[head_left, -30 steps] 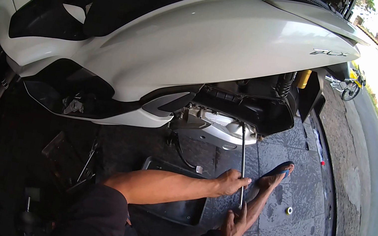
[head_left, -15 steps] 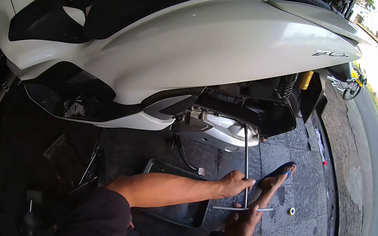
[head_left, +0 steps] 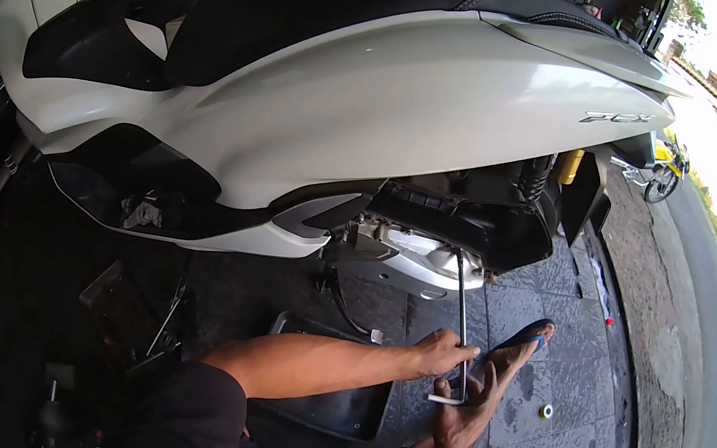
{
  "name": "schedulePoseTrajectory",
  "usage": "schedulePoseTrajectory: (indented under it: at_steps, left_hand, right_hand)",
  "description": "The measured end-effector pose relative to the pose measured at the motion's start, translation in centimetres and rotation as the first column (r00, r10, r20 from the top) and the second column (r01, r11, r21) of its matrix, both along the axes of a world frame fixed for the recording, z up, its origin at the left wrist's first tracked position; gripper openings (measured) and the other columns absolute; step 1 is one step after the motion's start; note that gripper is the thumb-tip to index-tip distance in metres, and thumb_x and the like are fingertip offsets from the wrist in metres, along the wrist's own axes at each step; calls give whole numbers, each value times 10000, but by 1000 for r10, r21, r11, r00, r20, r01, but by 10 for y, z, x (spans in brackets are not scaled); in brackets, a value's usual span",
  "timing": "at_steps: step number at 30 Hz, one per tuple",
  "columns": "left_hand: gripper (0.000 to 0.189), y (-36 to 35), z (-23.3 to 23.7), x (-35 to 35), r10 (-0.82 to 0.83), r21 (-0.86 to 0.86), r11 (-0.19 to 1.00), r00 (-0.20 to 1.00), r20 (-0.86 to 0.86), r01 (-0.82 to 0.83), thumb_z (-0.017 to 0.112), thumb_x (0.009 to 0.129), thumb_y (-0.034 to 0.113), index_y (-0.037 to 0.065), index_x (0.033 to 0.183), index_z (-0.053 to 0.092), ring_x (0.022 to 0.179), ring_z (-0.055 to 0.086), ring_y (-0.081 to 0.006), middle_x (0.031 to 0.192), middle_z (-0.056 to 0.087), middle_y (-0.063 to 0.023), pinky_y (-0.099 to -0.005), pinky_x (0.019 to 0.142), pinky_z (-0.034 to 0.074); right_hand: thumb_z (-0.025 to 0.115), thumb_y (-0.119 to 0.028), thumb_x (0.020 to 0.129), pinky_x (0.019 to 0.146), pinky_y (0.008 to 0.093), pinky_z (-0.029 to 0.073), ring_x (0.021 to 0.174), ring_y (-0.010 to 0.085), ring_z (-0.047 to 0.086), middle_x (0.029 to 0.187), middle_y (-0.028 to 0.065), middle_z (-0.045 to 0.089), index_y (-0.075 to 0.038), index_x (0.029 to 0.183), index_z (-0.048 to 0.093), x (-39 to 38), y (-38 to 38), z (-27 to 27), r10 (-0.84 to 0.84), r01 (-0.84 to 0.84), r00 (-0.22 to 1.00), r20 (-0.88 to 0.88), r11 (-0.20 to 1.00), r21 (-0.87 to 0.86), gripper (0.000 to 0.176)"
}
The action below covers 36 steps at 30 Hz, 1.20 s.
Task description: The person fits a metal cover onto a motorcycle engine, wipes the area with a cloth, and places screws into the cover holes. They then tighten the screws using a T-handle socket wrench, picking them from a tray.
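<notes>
A long T-handle wrench (head_left: 464, 312) runs from the silver engine cover (head_left: 430, 254) under the white scooter (head_left: 352, 98) toward me. My left hand (head_left: 439, 353) is closed around its shaft, partway along. At the near end, my right hand (head_left: 463, 417) grips the crossbar, thumb on the left and fingers on the right. Only a short left piece of the crossbar shows; my right hand hides the rest. The wrench's far tip meets the cover's edge, and what it sits on is too small to make out.
A black tray (head_left: 337, 403) lies on the floor below my left forearm. Tools (head_left: 168, 325) lie further left. My sandalled foot (head_left: 530, 341) is beside the wrench, with a small yellow-and-white ring (head_left: 547, 412) right of it. A yellow motorcycle (head_left: 664, 177) stands by the road.
The crossbar has turned: it stretched out both ways before, and now only a short piece shows. My right hand has rotated with it. My left hand stays on the shaft.
</notes>
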<state>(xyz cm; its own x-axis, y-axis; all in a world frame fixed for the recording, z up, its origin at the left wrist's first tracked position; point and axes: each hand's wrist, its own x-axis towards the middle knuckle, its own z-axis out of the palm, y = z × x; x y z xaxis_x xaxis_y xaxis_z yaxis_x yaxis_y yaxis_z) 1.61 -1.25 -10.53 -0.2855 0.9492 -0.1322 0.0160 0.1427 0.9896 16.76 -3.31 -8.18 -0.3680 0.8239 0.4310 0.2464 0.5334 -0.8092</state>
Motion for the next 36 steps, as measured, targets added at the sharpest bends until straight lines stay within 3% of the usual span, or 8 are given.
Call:
schedulePoseTrajectory:
  at_steps: [1, 3, 6, 8, 14, 20, 28, 36]
  left_hand:
    - [425, 3, 0, -3, 14, 4, 1000, 1000, 1, -14, 629, 910, 396, -4, 776, 683, 599, 543, -127, 634, 582, -67, -301, 558, 428]
    - [453, 3, -2, -5, 1, -49, 999, 987, -161, -9, 614, 916, 407, -26, 793, 672, 646, 560, -153, 676, 601, -101, -327, 577, 439]
    - [539, -3, 14, -6, 77, -112, 987, 957, -279, -112, 546, 938, 496, -36, 923, 634, 680, 547, -184, 729, 597, -101, -331, 630, 450]
    - [620, -21, 36, -9, 337, 259, 918, 935, -109, -301, 453, 949, 593, -7, 1020, 590, 727, 519, -161, 792, 568, -73, -305, 689, 448]
    - [716, -60, 79, 27, 31, 667, 698, 921, -389, 258, 334, 950, 667, 1, 1013, 590, 831, 572, -193, 930, 571, -114, -316, 745, 468]
    - [650, -56, 90, 34, 71, 669, 705, 915, -398, 236, 409, 950, 625, 9, 981, 612, 803, 604, -211, 888, 594, -99, -336, 733, 479]
    - [566, -24, 104, 46, 78, 668, 662, 855, -512, 340, 496, 937, 572, 25, 853, 613, 691, 581, -199, 791, 585, -67, -329, 676, 451]
    - [502, -23, 89, 39, -103, 600, 756, 953, -285, 261, 499, 976, 491, 20, 854, 624, 738, 571, -132, 763, 590, -52, -297, 691, 444]
  right_hand:
    - [811, -66, 702, 745, 321, 528, 896, 220, 650, 1004, 146, 631, 17, 1398, 378, -10, -15, 22, -56, -7, 982, -182, 944, -331, 824]
    - [814, -74, 709, 718, 311, 527, 885, 206, 647, 966, 136, 639, 18, 1392, 387, -7, -10, 17, -36, -5, 993, -112, 940, -341, 811]
    - [782, -167, 768, 822, 387, 511, 868, 238, 650, 857, 134, 657, 29, 1358, 417, 0, 2, 13, -24, 41, 992, 127, 990, -134, 720]
    - [710, -263, 829, 992, 496, 398, 898, 318, 643, 846, 161, 656, 26, 1325, 441, -3, 5, 15, -91, -5, 883, 461, 979, 204, 634]
    - [705, -354, 789, 1043, 501, 321, 923, 335, 637, 859, 159, 678, -1, 1104, 509, -3, 18, -26, -59, 19, 971, 234, 985, 170, 513]
    - [794, -316, 749, 844, 357, 490, 892, 240, 653, 985, 124, 595, -7, 1079, 538, -13, 7, -26, -190, 157, 977, -99, 950, -270, 520]
    - [697, -195, 828, 690, 351, 521, 780, 263, 692, 839, 169, 660, 50, 1018, 595, -18, 10, -23, -155, 52, 903, -400, 965, -256, 326]
    - [611, -120, 872, 650, 366, 507, 711, 275, 691, 767, 233, 664, 90, 995, 624, 1, 12, -5, 9, 5, 995, 102, 990, -141, 244]
